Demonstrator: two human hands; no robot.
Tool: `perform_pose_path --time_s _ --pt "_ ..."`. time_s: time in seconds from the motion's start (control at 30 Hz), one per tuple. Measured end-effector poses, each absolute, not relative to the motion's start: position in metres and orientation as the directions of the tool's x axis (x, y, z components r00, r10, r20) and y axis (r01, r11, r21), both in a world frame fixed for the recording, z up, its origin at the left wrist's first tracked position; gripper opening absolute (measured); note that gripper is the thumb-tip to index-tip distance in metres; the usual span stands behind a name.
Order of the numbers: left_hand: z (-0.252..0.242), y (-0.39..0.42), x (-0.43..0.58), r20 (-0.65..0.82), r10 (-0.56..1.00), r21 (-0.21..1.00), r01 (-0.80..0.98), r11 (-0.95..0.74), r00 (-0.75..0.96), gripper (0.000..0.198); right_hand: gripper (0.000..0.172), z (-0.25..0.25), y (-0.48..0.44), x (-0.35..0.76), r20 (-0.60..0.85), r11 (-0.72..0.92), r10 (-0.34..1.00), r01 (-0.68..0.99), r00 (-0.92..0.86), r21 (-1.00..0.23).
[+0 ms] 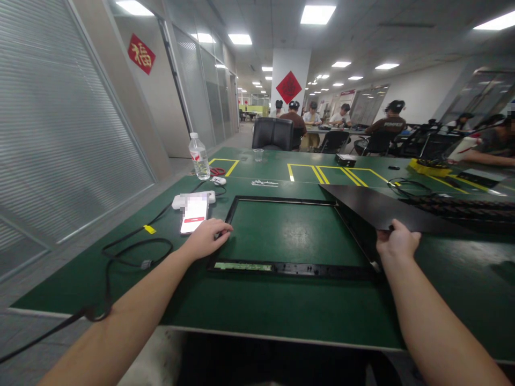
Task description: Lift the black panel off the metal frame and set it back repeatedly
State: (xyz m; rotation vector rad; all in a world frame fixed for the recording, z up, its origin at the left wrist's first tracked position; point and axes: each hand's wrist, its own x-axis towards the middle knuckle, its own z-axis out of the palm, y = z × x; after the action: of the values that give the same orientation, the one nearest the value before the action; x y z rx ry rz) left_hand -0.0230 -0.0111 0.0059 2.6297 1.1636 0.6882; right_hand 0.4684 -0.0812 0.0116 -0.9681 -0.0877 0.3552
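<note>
A black rectangular frame (309, 269) lies flat on the green table, with a green strip (242, 266) along the left part of its near side. My left hand (207, 238) has its fingers wrapped round the frame's left side. To the right, a dark flat panel (374, 205) is raised and tilted beside the frame's right side. My right hand (398, 241) grips the near edge of this panel, thumb on top. The panel's far corner is close to the frame's back right corner.
Left of the frame lie a lit phone (195, 214), a white device (179, 201) and a looped black cable (139, 241). A water bottle (200, 156) stands behind them. Yellow tape marks the green table (281, 316). Several people sit farther back.
</note>
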Motion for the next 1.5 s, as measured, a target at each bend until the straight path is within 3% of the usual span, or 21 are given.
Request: perform_pose_path --time_s 0.2,0.33,0.43,0.53,0.67,0.8,0.93,1.03,1.2,1.33,1.5 --pt "0.008 -0.012 -0.023 0.361 0.797 0.481 0.636 -0.604 0.484 0.027 0.041 0.026 -0.086 0.459 -0.034 0.562 0.433 -0.299 0.901 -0.771" --pt "0.009 -0.014 -0.022 0.365 0.892 0.669 0.59 -0.451 0.268 0.028 0.031 0.038 -0.092 0.452 -0.041 0.57 0.549 -0.41 0.835 -0.712" --pt "0.012 -0.012 -0.021 0.309 0.946 0.842 0.435 -0.32 0.097 0.031 0.024 0.045 -0.096 0.448 -0.078 0.54 0.637 -0.517 0.767 -0.665" --pt "0.02 -0.008 -0.018 0.175 0.985 0.975 0.14 -0.173 -0.004 0.034 0.018 0.05 -0.099 0.445 -0.136 0.481 0.691 -0.592 0.71 -0.646" --pt "0.042 -0.002 -0.007 -0.091 0.991 0.967 -0.23 0.113 0.101 0.025 0.016 0.051 -0.103 0.443 -0.183 0.388 0.748 -0.645 0.637 -0.659" --pt "0.056 -0.004 0.007 -0.279 0.923 0.856 -0.367 0.364 0.265 0.033 0.028 0.046 -0.104 0.444 -0.181 0.296 0.815 -0.664 0.55 -0.687" --pt "0.051 -0.01 0.011 -0.209 0.964 0.829 -0.492 0.265 0.167 0.018 0.032 0.037 -0.101 0.447 -0.135 0.208 0.884 -0.634 0.448 -0.745" --pt "0.045 -0.013 0.006 -0.124 0.978 0.86 -0.474 0.19 0.168 0.028 0.034 0.033 -0.101 0.446 -0.092 0.137 0.93 -0.567 0.356 -0.813" --pt "0.044 -0.013 -0.008 -0.089 0.99 0.904 -0.408 0.126 0.109 0.031 0.034 0.032 -0.102 0.442 -0.239 -0.139 0.94 -0.367 0.243 -0.92" --pt "0.045 -0.012 -0.013 -0.017 0.993 0.935 -0.35 0.058 0.118 0.035 0.021 0.024 -0.097 0.447 -0.325 -0.258 0.908 -0.259 0.265 -0.931" --pt "0.047 -0.017 -0.007 -0.009 0.992 0.95 -0.309 0.049 0.129 0.034 0.014 0.014 -0.088 0.457 -0.311 -0.254 0.883 -0.2 0.353 -0.946"
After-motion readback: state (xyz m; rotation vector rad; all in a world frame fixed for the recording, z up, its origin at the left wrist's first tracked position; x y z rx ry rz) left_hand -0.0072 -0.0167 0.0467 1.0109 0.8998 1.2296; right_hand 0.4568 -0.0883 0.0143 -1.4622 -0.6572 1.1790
